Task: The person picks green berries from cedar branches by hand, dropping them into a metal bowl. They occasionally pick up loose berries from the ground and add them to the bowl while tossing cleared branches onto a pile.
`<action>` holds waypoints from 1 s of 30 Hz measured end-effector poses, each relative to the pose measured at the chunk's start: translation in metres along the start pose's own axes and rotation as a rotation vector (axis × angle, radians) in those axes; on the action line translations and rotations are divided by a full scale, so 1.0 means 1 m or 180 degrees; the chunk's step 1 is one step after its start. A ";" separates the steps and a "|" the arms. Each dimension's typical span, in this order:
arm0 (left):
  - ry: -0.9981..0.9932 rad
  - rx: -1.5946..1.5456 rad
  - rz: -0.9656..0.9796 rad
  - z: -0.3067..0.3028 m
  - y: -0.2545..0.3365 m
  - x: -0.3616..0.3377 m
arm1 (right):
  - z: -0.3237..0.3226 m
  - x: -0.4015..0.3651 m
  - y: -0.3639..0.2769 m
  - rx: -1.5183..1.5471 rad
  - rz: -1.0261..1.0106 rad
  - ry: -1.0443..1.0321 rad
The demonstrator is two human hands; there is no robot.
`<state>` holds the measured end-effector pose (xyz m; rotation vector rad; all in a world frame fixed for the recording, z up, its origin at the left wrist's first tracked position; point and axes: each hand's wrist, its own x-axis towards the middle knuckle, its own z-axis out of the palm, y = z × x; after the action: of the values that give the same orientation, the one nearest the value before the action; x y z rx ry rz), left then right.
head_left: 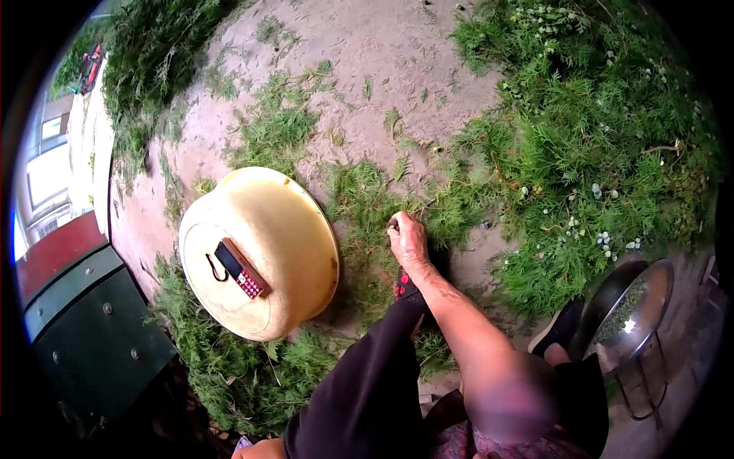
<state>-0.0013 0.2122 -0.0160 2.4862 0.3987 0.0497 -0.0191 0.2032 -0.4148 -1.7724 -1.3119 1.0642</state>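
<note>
Nearest the camera, our dark trousers [355, 390] stretch up from the bottom of the head view, beside a purple patterned garment [455, 440]. Our right hand [410, 241] reaches forward, low over the green sprigs [363, 218] strewn on the ground [367, 38]. Its fingers are curled in, and we cannot tell whether they pinch anything. Of our left hand [260, 450] we see at most a strip of skin at the bottom, so we cannot tell its state. Just below the right hand shows a dark shoe with red spots [403, 284].

To the left of the sprigs an upturned cream basin [283, 252] carries a phone [241, 269] with a red keypad and a dark strap loop [217, 268]. A dark green panel [99, 329] stands at the ground's left edge. Towards the ground's right edge we have a large heap of greenery [604, 145] dotted with pale cones, and below it a shiny metal bowl [656, 306] holding small greenish bits [621, 310].
</note>
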 end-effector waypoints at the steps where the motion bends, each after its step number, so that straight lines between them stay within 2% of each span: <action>1: 0.0005 0.0005 -0.0005 0.000 0.000 0.000 | -0.001 0.001 0.004 0.0445 0.0413 0.0078; 3: 0.0026 0.0012 -0.0002 -0.001 -0.001 -0.001 | -0.029 0.007 -0.007 0.0840 0.0763 -0.0048; 4: 0.0031 -0.0004 0.0002 -0.001 -0.002 0.000 | -0.045 0.008 -0.013 0.1863 0.1644 -0.0435; 8: 0.0032 0.0039 -0.0001 -0.002 -0.001 -0.002 | -0.085 0.012 -0.042 0.3151 0.1730 -0.0606; 12: 0.0034 0.0069 0.0018 -0.002 0.000 -0.001 | -0.107 0.017 -0.061 0.3841 0.2012 -0.0718; 18: 0.0023 0.0094 0.0048 -0.003 0.001 0.002 | -0.115 0.019 -0.055 0.3876 0.1939 -0.0649; 21: 0.0005 0.0104 0.0051 -0.003 0.002 0.003 | -0.110 0.019 -0.050 0.3172 0.1780 -0.0273; 22: 0.0005 0.0101 0.0053 -0.003 0.001 0.003 | -0.112 0.019 -0.047 0.3131 0.1748 -0.0448; 28: -0.0013 0.0116 0.0054 -0.003 0.000 0.005 | -0.113 0.018 -0.048 0.3584 0.1989 -0.0382; 30: -0.0017 0.0125 0.0057 -0.003 -0.001 0.005 | -0.112 0.019 -0.043 0.3027 0.2097 -0.0403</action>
<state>0.0025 0.2159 -0.0146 2.5283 0.3787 0.0428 0.0667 0.2276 -0.3325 -1.3676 -0.1145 1.7801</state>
